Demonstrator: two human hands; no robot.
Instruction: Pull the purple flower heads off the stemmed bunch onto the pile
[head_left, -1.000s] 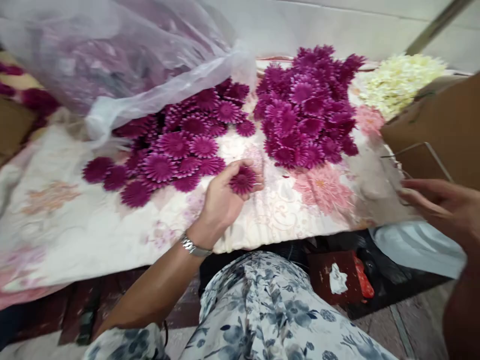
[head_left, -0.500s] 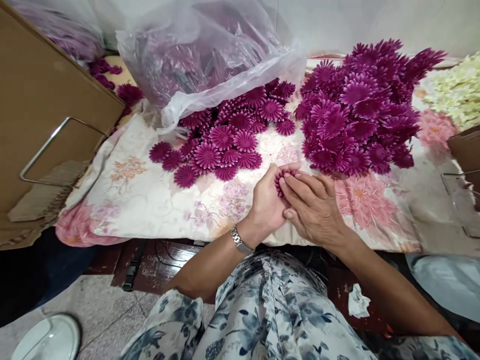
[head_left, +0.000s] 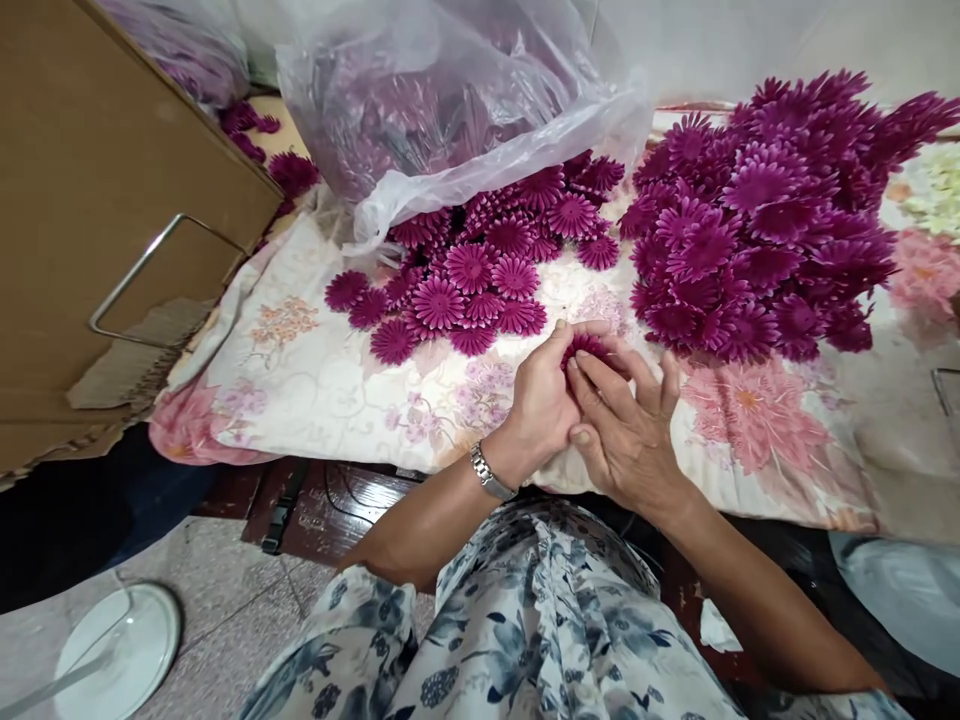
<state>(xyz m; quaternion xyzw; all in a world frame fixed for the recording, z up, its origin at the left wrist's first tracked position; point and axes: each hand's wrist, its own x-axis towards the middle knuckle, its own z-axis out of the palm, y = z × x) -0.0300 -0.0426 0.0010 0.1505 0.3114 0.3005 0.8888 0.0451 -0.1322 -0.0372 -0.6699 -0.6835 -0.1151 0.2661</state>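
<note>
My left hand (head_left: 541, 400) is closed around a purple fabric flower (head_left: 585, 347), holding it above the flowered cloth (head_left: 315, 390). My right hand (head_left: 626, 425) lies over the same flower, fingers pressing on its petals; most of the flower is hidden between the hands. Just beyond them a flat spread of loose purple flowers (head_left: 480, 275) spills from a clear plastic bag (head_left: 450, 110). To the right rises a heap of fuller purple flowers (head_left: 757, 220).
A brown cardboard sheet (head_left: 90, 210) with a metal wire handle (head_left: 142, 275) leans at the left. Pale cream flowers (head_left: 937, 185) lie at the far right edge. A white round lid (head_left: 120, 650) rests on the floor at lower left. My floral-print clothing (head_left: 540, 630) fills the bottom.
My right hand came in from the far right and joined the left hand on the flower. The view has swung left, bringing the cardboard into sight.
</note>
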